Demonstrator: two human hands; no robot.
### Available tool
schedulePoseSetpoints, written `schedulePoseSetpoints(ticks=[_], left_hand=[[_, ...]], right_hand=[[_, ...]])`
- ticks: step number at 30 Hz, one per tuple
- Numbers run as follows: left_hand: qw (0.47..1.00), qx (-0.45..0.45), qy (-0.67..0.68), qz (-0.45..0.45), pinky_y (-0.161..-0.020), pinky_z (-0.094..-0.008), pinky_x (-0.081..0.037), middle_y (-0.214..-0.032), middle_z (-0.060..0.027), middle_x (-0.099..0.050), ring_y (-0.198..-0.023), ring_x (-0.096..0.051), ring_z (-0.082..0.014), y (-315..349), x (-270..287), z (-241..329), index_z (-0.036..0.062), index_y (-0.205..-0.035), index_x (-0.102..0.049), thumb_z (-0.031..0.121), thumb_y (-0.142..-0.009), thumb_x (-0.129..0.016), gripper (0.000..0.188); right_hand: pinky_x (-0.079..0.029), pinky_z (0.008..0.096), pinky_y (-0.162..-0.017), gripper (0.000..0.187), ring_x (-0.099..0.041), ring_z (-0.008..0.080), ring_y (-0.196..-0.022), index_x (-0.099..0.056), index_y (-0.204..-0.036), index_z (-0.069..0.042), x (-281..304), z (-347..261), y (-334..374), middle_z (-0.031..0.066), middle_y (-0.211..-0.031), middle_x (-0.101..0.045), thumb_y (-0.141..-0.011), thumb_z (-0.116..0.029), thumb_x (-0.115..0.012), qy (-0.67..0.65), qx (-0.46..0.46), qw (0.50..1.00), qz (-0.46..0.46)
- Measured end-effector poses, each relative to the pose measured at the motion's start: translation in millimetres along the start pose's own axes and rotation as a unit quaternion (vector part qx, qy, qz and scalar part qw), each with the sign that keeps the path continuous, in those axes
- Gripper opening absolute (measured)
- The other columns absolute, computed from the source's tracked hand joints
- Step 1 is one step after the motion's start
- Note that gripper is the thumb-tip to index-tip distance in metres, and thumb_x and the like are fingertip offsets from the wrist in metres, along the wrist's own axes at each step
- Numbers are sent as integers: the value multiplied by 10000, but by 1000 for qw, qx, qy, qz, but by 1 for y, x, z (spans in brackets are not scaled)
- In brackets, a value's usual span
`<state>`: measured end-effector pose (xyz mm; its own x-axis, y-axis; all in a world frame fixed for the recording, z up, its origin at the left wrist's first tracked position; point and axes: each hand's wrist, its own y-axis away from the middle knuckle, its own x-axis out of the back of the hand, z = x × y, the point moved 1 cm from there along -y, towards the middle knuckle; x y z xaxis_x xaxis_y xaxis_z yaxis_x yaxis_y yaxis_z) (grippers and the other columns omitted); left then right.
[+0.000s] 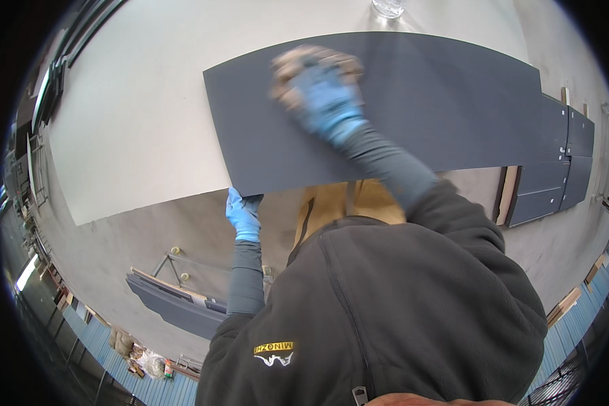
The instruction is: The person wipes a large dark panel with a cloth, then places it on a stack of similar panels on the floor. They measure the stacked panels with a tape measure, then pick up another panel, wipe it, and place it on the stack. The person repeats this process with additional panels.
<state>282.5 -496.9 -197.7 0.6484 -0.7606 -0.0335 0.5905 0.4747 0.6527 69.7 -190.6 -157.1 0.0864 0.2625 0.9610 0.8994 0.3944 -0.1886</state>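
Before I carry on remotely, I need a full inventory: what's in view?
Large panel: one, dark grey, on the white tabletop, centre
White tabletop: one, white, beneath the large panel
Cloth-like wad: one, brownish, at the right hand, blurred
Clear container: one, colourless, top edge, cut off
Stacked panels: several, dark grey, right
Rack panels: several, dark grey, lower left
Dark strips: several, blackish, upper left
Floor: one, grey, below the tabletop
Rim clutter: uncountable, mixed colours, too small to name
Jacket: one, black, lower centre
Left hand: one, blue-gloved, at the large panel's near left corner
Right hand: one, blue-gloved, over the large panel, blurred
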Motion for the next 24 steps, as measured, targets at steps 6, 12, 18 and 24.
schedulePoseSetpoints(ticks=[6,12,18,24], left_hand=[[998,5,38,58,-894,-472,-636,-1179,-132,-704,-1048,-719,-297,-13,12,-12,12,-1280,-642,201,-1049,-519,323],[999,11,8,36,-952,-531,-606,-1275,-168,-701,-1106,-712,-345,-11,7,-11,21,-1390,-609,389,-1089,-562,478],[999,33,6,28,-1086,-532,-537,-1357,-162,-676,-1219,-668,-342,-8,0,-1,24,-1450,-583,454,-1095,-547,558],[997,20,-46,57,-1120,-526,-518,-1388,-153,-661,-1254,-647,-331,-8,-4,-1,33,-1446,-585,483,-1097,-525,573]], right_hand=[[-295,585,-1263,570,-448,384,-1486,-602,-1428,-142,-33,-196,-7,185,-1550,-520,-900,-341,-685,-188,297,935,-37],[-250,543,-1302,617,-411,350,-1532,-588,-1426,-130,-39,-130,-13,181,-1605,-475,-901,-424,-721,-222,265,938,-4],[-355,567,-1222,586,-469,410,-1452,-594,-1370,-123,25,87,21,170,-1529,-531,-878,-403,-744,-108,86,990,35],[-535,468,-953,155,-664,341,-1017,-705,-1056,-128,106,374,148,144,-1030,-679,-951,-208,-624,10,-117,981,156]])
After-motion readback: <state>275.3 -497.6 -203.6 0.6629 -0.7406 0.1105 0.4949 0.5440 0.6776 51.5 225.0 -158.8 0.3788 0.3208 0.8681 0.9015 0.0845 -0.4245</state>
